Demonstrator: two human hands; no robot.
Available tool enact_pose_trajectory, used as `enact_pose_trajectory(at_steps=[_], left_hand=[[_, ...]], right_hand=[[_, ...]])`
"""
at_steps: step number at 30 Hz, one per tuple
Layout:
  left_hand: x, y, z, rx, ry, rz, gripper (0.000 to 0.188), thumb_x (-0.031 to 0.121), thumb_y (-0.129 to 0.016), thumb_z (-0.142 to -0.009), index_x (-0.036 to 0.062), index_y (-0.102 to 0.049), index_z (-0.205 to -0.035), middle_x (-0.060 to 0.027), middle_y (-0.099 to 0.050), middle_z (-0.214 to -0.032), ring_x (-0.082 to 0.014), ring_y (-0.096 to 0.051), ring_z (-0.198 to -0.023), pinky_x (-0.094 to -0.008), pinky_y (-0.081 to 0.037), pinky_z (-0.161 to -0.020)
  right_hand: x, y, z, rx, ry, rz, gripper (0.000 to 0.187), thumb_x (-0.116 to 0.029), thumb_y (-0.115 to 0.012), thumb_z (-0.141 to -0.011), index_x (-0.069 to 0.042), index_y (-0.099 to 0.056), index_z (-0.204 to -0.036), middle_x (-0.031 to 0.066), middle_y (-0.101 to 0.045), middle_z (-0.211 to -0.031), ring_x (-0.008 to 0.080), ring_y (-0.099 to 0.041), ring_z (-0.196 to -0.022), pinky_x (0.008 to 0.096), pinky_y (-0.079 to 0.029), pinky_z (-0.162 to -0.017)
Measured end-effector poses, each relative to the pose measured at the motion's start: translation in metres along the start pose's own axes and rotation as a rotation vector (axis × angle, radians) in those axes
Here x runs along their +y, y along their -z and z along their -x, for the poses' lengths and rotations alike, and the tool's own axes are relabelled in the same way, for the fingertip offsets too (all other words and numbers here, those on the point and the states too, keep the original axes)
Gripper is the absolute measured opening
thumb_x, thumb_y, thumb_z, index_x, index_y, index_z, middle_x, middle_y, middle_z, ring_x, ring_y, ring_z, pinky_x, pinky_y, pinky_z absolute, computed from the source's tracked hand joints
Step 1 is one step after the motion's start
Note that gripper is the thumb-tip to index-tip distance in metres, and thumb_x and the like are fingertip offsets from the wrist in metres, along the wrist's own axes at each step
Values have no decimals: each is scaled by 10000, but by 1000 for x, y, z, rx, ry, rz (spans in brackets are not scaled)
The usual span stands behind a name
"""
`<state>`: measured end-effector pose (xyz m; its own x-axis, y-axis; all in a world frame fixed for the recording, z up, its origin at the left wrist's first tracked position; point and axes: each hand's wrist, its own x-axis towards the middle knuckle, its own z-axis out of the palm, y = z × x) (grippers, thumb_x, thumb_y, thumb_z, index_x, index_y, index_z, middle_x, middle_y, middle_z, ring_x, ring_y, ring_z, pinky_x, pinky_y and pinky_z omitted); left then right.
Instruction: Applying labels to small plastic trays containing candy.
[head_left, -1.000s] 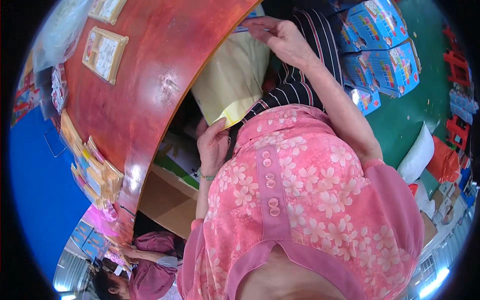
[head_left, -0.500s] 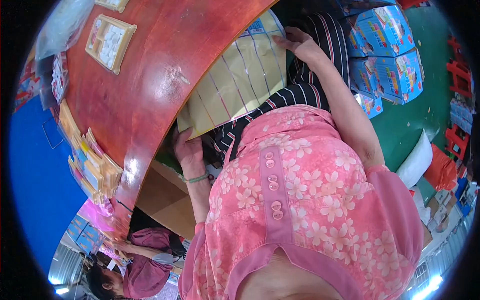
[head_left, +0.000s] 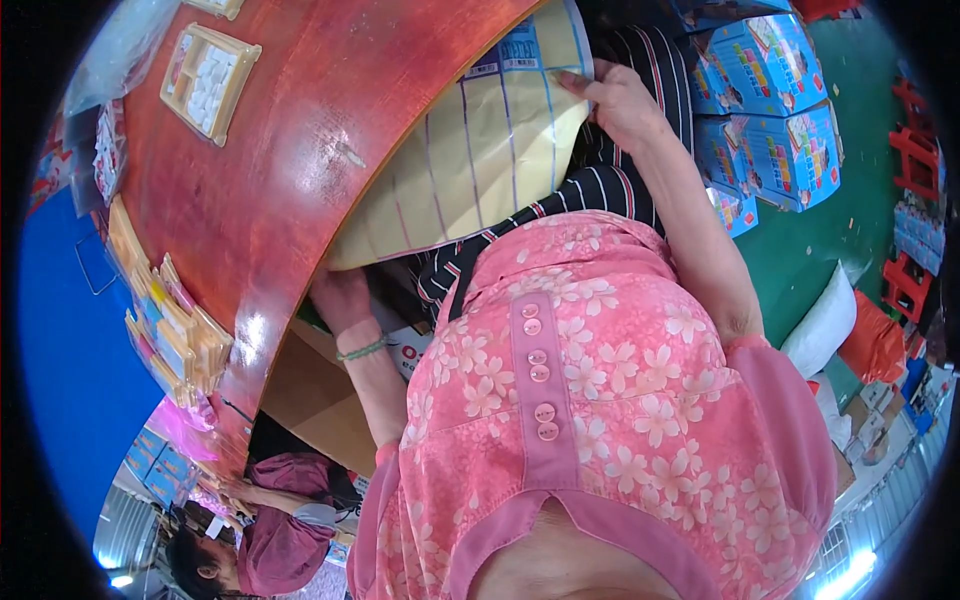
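A pale yellow sheet [head_left: 480, 150] with thin coloured lines and blue printed patches at its far end lies across my lap, its left side against the edge of the red-brown tabletop [head_left: 260, 200]. My right hand [head_left: 625, 105] grips its right border near the far corner, thumb on top. My left hand [head_left: 343, 297], below a green bead bracelet [head_left: 361, 350], reaches in at the near left corner. Its fingers are hidden by the sheet and the table edge, so its hold cannot be made out.
On the table are a wooden tray [head_left: 247, 85] with white pieces and stacked wooden frames [head_left: 185, 335]. A brown carton [head_left: 310, 385] stands under the table edge. Blue printed boxes [head_left: 765, 120] are piled at the right on the green floor. Another person [head_left: 285, 550] works at lower left.
My left hand has slid left, going farther under the sheet's corner. My right hand has moved slightly right and nearer, and the sheet now bulges more over the table edge.
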<state>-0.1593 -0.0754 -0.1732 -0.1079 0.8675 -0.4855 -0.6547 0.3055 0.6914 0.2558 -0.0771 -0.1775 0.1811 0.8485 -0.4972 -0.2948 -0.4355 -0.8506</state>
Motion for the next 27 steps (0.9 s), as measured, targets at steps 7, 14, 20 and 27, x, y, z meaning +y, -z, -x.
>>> enact_pose_trajectory(at_steps=[7,14,20,27], left_hand=[[-16,-59,1,-384,74,285,483,256,-581,-860,30,-459,-1269,-114,-498,-1301,-267,-463,-1204,-409,-378,-1009],[-64,-90,48,-311,365,218,562,168,-635,-818,46,-413,-1320,-95,-458,-1347,-270,-422,-1246,-429,-277,-1083],[-61,-99,26,-155,270,-81,470,49,-596,-838,29,-448,-1284,-109,-501,-1294,-269,-481,-1190,-429,-375,-1021],[-49,-100,1,-68,333,1,323,54,-527,-884,9,-511,-1204,-132,-563,-1208,-250,-563,-1085,-391,-451,-945]], right_hand=[[1,-43,47,-54,-49,-448,236,-51,-613,-839,-32,-591,-1074,73,-655,-994,161,-650,-855,302,-543,-747],[-1,-63,64,-32,-65,-458,249,-66,-612,-845,-51,-597,-1093,35,-649,-989,116,-620,-845,252,-507,-711],[-8,-64,62,10,-33,-470,176,-101,-643,-822,-52,-645,-991,5,-653,-834,44,-558,-664,186,-413,-529],[-7,-70,76,-68,-112,-181,180,-155,-638,-835,-34,-646,-968,18,-651,-832,62,-550,-677,202,-429,-605]])
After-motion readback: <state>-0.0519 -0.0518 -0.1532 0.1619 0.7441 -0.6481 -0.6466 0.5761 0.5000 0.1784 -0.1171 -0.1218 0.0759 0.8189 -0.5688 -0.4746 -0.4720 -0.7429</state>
